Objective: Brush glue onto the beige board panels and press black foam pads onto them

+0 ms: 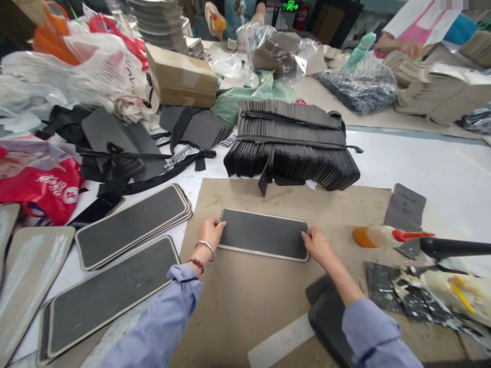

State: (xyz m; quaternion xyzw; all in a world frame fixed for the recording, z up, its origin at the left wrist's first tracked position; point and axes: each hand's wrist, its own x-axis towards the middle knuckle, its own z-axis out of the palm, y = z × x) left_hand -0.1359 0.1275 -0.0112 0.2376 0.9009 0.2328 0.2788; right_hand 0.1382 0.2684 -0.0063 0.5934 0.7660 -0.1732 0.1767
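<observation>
A dark grey rectangular panel (264, 234) with rounded corners and a pale rim lies over the brown board (230, 301). My left hand (210, 234) pinches its left end between thumb and fingers. At the opposite end my right hand (318, 246) grips the right edge the same way. To the left, a small stack of similar panels (132, 227) rests on the table, and another similar panel (115, 296) lies nearer to me. Beneath my right forearm sits a black flat piece (330, 322), partly hidden, beside a whitish strip (282, 342).
Behind the board stands a strapped bundle of thin dark sheets (291, 143). A glue bottle with a red nozzle (378, 237) lies right, near a glue-smeared container (456, 291). Plastic bags (76, 76) and a cardboard box (182, 76) crowd the back left. Other people work across the table.
</observation>
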